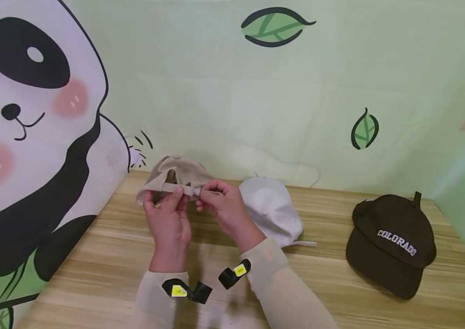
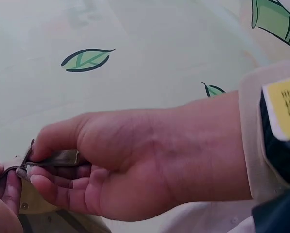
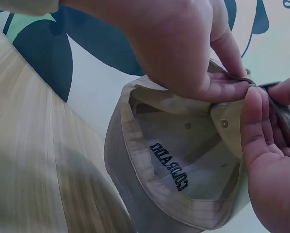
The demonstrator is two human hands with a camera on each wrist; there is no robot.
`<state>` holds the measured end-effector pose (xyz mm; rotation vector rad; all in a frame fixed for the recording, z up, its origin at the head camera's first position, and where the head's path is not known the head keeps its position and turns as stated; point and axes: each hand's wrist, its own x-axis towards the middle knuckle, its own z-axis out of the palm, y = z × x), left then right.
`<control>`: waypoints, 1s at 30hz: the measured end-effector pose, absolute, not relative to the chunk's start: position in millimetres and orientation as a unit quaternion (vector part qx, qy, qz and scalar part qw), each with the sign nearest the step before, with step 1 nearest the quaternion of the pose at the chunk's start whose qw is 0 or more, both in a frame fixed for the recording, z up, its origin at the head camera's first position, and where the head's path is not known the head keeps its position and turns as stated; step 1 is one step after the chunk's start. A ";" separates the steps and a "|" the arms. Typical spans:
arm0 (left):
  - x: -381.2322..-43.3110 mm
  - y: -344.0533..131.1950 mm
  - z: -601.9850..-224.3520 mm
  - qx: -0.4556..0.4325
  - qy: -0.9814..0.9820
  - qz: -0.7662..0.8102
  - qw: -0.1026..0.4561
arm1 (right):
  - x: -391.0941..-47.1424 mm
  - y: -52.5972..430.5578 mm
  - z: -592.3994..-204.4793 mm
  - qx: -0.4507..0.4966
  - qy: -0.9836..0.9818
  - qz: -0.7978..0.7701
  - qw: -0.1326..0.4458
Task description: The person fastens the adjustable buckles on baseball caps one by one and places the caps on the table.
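Note:
A beige baseball cap [image 1: 183,167] is held near the back of the table, with its back strap [image 1: 169,187] toward me. My left hand [image 1: 170,224] grips the strap, thumb on top and fingers underneath. Just right of it, my right hand [image 1: 232,210] pinches the loose strap end, whose grey-brown length [image 2: 62,158] shows between thumb and fingers in the left wrist view. The two hands' fingertips meet closely at the strap. In the right wrist view the cap's inside [image 3: 159,126] faces the camera, with reversed COLORADO stitching.
A white cap [image 1: 269,205] lies right behind my right hand, its strap sticking out to the right. Farther right rests a dark brown COLORADO cap [image 1: 392,237]. The wooden table [image 1: 323,292] ends at a backdrop [image 1: 199,91] printed with leaves and a panda.

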<state>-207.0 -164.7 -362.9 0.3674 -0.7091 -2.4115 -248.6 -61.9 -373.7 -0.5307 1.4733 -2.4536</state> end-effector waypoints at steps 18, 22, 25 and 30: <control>-206.1 -166.4 -366.3 0.130 -0.271 -0.906 0.299 | -247.6 -63.2 -375.8 -0.180 0.514 -0.833 0.094; -206.0 -163.2 -366.4 0.133 -0.276 -0.905 0.296 | -246.9 -62.6 -375.7 -0.175 0.493 -0.845 0.105; -205.8 -162.1 -367.2 0.133 -0.280 -0.903 0.298 | -246.8 -61.5 -376.5 -0.183 0.493 -0.843 0.110; -205.6 -162.7 -367.5 0.137 -0.281 -0.901 0.299 | -248.5 -60.1 -377.1 -0.191 0.514 -0.830 0.104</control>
